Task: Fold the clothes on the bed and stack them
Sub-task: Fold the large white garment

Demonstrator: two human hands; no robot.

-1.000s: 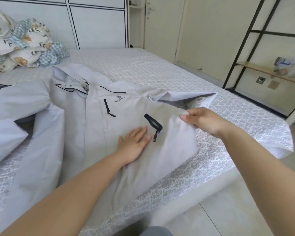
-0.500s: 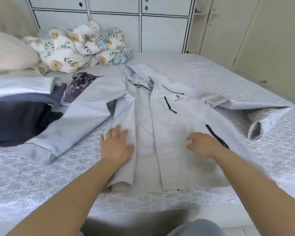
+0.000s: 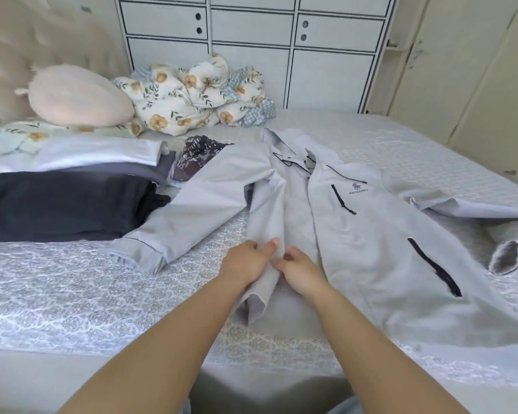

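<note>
Both hands have come together: the left hand [image 3: 245, 259] and right hand [image 3: 299, 268] seemingly pinch the loose front flap of the jacket [image 3: 371, 234], which lies open on the bed [image 3: 72, 294]. Straightening continues; folding hasn't started.

Matt grey cloth jacket [image 3: 356, 234], perhaps fleece-lined; patterned woven bedspread [image 3: 72, 288].

- One light grey jacket [image 3: 365, 234] lay spread open on the bed [image 3: 72, 279].
- Two bare hands, left hand [image 3: 245, 261] and right hand [image 3: 299, 268], were on its front edge.
- Three folded garments sat near the bed's left edge: one white garment [image 3: 96, 153], one grey garment [image 3: 144, 171], one dark garment [image 3: 63, 204].
- One patterned dark cloth [image 3: 196, 156].
- One pink pillow [image 3: 78, 97].
- One floral quilt [image 3: 192, 106].
</note>
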